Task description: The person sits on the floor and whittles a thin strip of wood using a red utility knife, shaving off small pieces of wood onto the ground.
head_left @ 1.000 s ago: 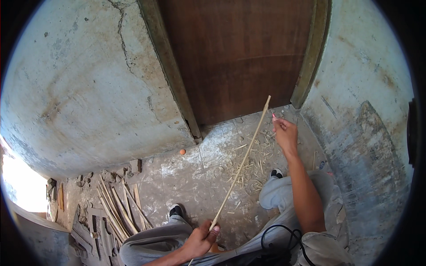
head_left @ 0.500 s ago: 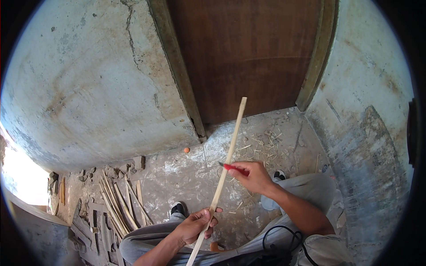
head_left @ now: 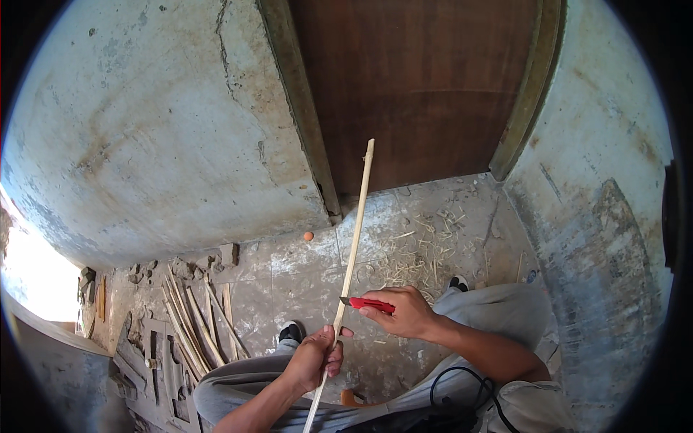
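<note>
While the left hand (head_left: 314,359) steadied a long pale wooden strip (head_left: 354,245), the right hand (head_left: 401,312) gripped a red utility knife (head_left: 375,306), whose blade (head_left: 345,300) lay against the strip or very close to it, just above the left hand; the left fingers were wrapped around the strip's lower part, and the right fingers were folded around the knife; the strip slanted up from the lower edge of the view and over the floor (head_left: 292,270), its far end showing in front of the brown door (head_left: 411,94); many thin curled shavings (head_left: 411,268) were scattered on the floor beyond the right hand, which suggested that a good deal of paring was done, though how much of it came from this strip could not be told; the strip looked pale and fairly even along most of its visible length, but a small nub (head_left: 364,157) stood out near the far tip, so that part seemed less smooth; the near end ran out of view and could not be judged; a loose bundle of similar strips (head_left: 191,325) lay off to the left, near grey slotted pieces (head_left: 155,361) and well apart from both hands; whether those were pared or untouched did not show.
</note>
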